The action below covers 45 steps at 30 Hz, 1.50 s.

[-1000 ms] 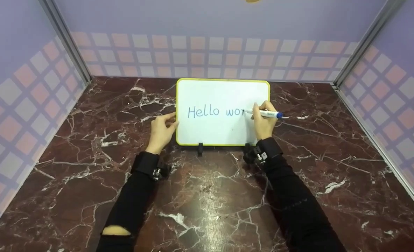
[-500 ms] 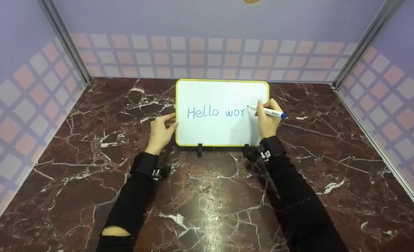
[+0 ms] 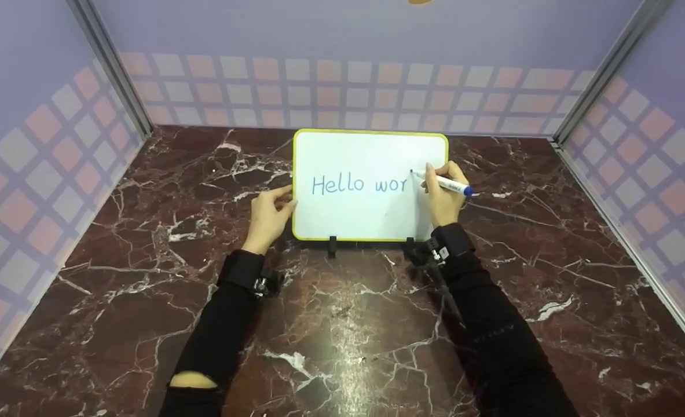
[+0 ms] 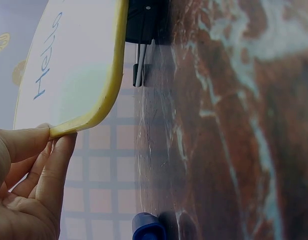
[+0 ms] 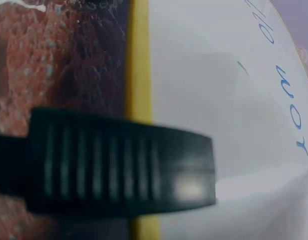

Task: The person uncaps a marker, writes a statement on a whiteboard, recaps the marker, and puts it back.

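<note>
A whiteboard (image 3: 354, 214) with a yellow rim stands upright, carrying the blue handwriting "Hello wor" (image 3: 337, 184). My left hand (image 3: 268, 215) pinches its left edge between thumb and fingers; the left wrist view shows the thumb (image 4: 28, 142) on the front and fingers behind the rim. With my right hand (image 3: 445, 197) I hold a white marker (image 3: 447, 184) with a blue end, its tip right at the board's surface, up and right of the "r". In the right wrist view, neither that hand nor the marker is clearly visible.
Black stand prongs (image 3: 332, 247) hold the board's lower edge; one ribbed black prong (image 5: 118, 167) looms large in the right wrist view. A blue cap-like piece (image 4: 148, 227) is on the marbled table (image 3: 342, 324). Lilac panels with a checked band (image 3: 359, 92) enclose it.
The marker tip has left the end of the "r" and moved right and upward, my right hand shifting right with it. My left hand keeps its place on the board's edge.
</note>
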### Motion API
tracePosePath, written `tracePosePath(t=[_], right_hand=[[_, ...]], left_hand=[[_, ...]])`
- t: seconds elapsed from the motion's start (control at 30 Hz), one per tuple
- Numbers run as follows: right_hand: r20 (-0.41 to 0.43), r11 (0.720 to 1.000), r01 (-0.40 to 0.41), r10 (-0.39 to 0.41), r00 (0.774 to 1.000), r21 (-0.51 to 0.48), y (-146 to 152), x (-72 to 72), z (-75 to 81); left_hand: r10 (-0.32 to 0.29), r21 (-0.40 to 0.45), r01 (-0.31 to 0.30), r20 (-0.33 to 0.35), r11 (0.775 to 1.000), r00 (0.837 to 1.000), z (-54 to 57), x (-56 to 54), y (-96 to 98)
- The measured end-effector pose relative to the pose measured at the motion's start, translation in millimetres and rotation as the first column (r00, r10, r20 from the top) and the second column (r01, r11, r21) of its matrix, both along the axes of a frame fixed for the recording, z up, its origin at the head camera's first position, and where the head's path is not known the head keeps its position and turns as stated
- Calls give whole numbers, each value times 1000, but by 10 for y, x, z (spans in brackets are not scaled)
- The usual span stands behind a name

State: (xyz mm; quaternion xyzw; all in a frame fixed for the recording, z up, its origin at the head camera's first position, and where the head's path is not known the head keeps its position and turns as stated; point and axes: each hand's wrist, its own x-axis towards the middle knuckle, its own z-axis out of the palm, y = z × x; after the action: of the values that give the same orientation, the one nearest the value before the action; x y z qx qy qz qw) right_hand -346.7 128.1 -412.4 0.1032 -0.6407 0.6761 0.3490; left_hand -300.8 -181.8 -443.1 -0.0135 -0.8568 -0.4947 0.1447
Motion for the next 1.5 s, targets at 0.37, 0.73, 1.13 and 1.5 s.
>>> tracePosePath(t=[0.37, 0.73, 1.13, 1.5], right_hand=[[22, 998, 10, -11, 1000, 58, 54, 92, -71], [-24, 997, 66, -67, 997, -39, 181, -93, -235], [13, 999, 27, -27, 1000, -17, 124, 69, -58], [13, 995, 96, -96, 995, 9, 153, 49, -31]], left_hand=[[12, 6, -12, 6, 1000, 1000, 8, -7, -11], [2, 11, -2, 13, 1000, 1000, -3, 4, -15], [1, 5, -1, 5, 1000, 1000, -5, -15, -9], [0, 14, -1, 14, 1000, 1000, 9, 8, 9]])
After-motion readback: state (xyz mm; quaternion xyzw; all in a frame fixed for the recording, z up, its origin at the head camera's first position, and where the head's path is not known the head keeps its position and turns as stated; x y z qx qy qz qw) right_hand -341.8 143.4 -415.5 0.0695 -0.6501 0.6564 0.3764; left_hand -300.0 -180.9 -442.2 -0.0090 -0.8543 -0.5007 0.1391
